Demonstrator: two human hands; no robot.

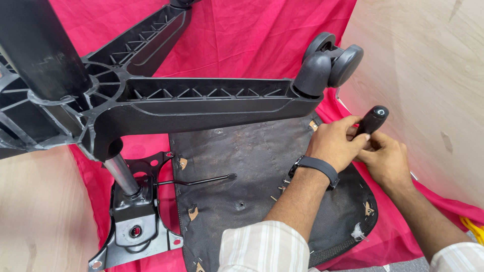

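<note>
Hands meet at the far right edge of an upturned chair seat (262, 166), whose dark underside faces up on a pink cloth (252, 35). The left hand (335, 143) has its fingers (353, 132) curled together around the lower part of a black tool handle (372, 120); the right hand (385, 161) presses in beside it, fingers folded near the shaft, though what they pinch is hidden behind the left hand. The handle tilts up and to the right, its rounded end free above both hands. The tool's tip cannot be seen.

The step in hand appears to be work on a fastener at the seat's edge, with the tool set there and both hands steadying it. A next move would likely call for a firm downward press and a turn of the wrist, the right hand keeping the tip seated.

Both forearms reach in from the near right, sleeves rolled, a black band (317, 166) on the left wrist. Left of the hands, the star base (201, 100) with its caster (330, 63) hangs over the seat, its metal plate (136, 226) and lever (201, 180) lying near left.
</note>
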